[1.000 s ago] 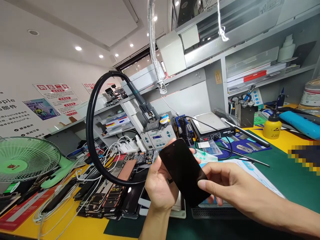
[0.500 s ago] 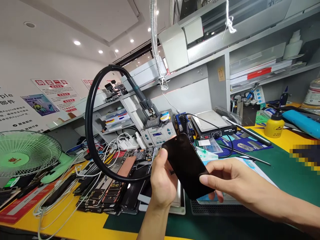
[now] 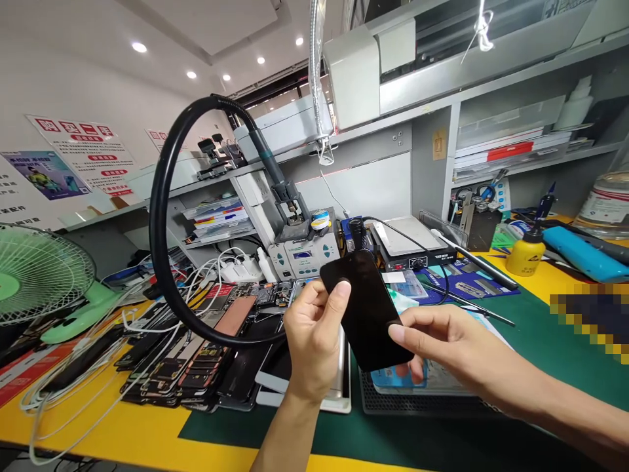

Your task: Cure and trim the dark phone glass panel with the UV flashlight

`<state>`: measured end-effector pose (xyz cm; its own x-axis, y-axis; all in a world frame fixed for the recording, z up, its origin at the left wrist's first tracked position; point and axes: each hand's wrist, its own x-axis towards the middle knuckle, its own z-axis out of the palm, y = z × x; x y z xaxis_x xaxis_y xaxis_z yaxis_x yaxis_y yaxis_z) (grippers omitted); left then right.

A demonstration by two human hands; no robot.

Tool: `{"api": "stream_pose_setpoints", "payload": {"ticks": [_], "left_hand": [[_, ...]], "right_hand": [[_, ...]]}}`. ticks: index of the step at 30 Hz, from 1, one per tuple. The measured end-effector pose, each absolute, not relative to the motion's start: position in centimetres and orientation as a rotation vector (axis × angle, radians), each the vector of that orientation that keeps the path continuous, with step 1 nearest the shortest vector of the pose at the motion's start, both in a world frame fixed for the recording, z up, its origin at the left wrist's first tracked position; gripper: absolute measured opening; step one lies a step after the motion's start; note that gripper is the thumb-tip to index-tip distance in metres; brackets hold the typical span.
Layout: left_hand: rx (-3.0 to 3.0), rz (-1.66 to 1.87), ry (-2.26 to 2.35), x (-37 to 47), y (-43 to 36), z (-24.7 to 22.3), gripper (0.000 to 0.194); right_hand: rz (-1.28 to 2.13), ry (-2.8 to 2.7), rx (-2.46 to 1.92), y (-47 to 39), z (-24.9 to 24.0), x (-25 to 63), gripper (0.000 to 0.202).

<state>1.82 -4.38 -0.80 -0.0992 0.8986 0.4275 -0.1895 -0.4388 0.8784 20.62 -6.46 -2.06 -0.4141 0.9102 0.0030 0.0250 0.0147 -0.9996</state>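
Note:
A black smartphone (image 3: 368,314) is held up tilted above the bench, its dark glossy face toward me. My left hand (image 3: 314,334) grips its left edge, with the thumb lying on the glass near the upper left. On the lower right edge my right hand (image 3: 442,341) pinches the phone, thumb in front and fingers behind. Beneath it lie a white tray (image 3: 344,401) and a dark perforated mat (image 3: 417,403) with a blue-and-white packet on it, partly covered by the hands.
Phone parts (image 3: 196,367) lie stacked on the left, beside white cables (image 3: 59,393) and a green fan (image 3: 44,282). A thick black hose (image 3: 160,216) arcs from the soldering station (image 3: 304,255). A yellow bottle (image 3: 525,252) stands at right on the green mat's (image 3: 565,367) far side.
My left thumb has moved from the phone's upper edge onto its glass. The view has shifted, so the bench things appear further left. Both hands keep hold of the phone.

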Motion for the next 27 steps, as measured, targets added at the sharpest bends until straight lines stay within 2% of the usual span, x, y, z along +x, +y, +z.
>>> {"api": "stream_pose_setpoints", "payload": {"ticks": [5,15,22,27], "left_hand": [[1.379,1.652,0.878,1.68,-4.65,-0.67,0.020],[1.361,1.665,0.879,2.15,-5.06,0.04,0.022],[1.389,1.619,0.848,1.74,-5.08,-0.22,0.022],[1.401,1.629,0.852,1.59,-4.93,-0.23,0.030]], "right_hand": [[1.569,-1.467,-0.929,-6.33,-2.09,20.68,0.053],[1.733,-1.352,-0.809,-5.88,-2.29,20.64,0.046],[1.739,-1.363,-0.850,-5.87,-1.80,20.50,0.048],[1.722,-1.386,-0.878,-5.93,-1.50,20.42,0.052]]}}
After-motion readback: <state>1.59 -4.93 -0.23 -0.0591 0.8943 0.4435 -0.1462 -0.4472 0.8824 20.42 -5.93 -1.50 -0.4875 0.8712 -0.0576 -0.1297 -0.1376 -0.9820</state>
